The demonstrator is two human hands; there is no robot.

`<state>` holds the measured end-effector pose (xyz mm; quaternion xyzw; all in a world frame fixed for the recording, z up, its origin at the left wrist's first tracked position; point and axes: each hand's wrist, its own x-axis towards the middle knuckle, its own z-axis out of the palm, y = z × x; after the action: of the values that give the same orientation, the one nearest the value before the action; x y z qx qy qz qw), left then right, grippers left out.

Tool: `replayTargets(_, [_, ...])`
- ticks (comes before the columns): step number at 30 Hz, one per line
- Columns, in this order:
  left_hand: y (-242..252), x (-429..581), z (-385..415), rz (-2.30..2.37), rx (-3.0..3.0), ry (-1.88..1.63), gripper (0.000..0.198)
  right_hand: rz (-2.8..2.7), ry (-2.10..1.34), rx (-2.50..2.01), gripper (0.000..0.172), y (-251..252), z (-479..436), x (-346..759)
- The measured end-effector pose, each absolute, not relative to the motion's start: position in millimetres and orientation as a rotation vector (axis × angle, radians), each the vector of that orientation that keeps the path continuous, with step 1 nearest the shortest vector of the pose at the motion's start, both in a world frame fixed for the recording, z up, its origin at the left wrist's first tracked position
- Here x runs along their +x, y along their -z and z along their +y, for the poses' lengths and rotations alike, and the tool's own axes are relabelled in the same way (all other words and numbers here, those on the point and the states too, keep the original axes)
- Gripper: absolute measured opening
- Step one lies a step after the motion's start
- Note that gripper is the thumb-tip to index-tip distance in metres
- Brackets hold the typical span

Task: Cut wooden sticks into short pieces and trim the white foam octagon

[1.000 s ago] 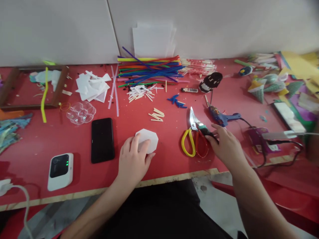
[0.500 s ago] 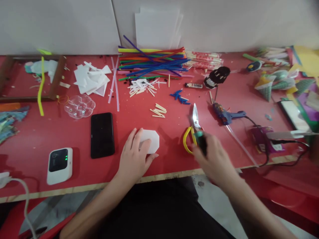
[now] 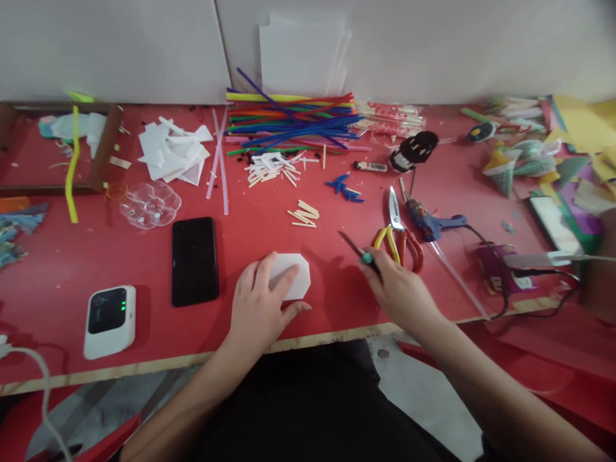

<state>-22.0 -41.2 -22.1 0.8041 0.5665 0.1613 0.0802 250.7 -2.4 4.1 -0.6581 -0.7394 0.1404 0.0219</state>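
My left hand [image 3: 264, 292] lies over a white octagonal piece [image 3: 299, 276], fingers stretched across it and thumb apart near its lower edge. The piece is flat on the red table, its left part hidden by the fingers. In my closed right hand [image 3: 402, 285] is a screwdriver-like tool [image 3: 368, 258] with a teal-and-dark handle. Its thin, dark shaft points up and left, above the table to the right of the white piece; its exact tip shape is unclear. Just beyond the right hand lie scissors [image 3: 395, 212] with yellow and red handles, their blades together.
Short cream sticks [image 3: 304, 214] and blue bits [image 3: 344, 188] lie beyond my hands. A glue gun [image 3: 430, 221] with its cord sits to the right. A black phone [image 3: 195, 262] and white router [image 3: 110, 322] are on the left. Pipe cleaners [image 3: 293, 122] line the wall.
My right hand has turned the tool so its shaft points left, toward the white piece. The scissors have shifted right, away from that piece. My left hand stays in place.
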Motion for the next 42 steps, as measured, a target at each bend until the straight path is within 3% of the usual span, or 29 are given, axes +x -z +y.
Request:
replayTargets(5, [23,-17,-39,1.658,2.433,-0.494,0.047,-2.465,-0.572,-1.761,0.033,-9,-4,215])
replayTargets(13, [30,-10,-37,1.494,2.455,-0.603,0.047,-2.563,-0.916,-1.520,0.051,-12,4,203])
replayTargets(42, [26,-13,-31,1.422,2.377,-0.633,0.049,-2.807,-0.781,-1.451,0.055,-20,13,196])
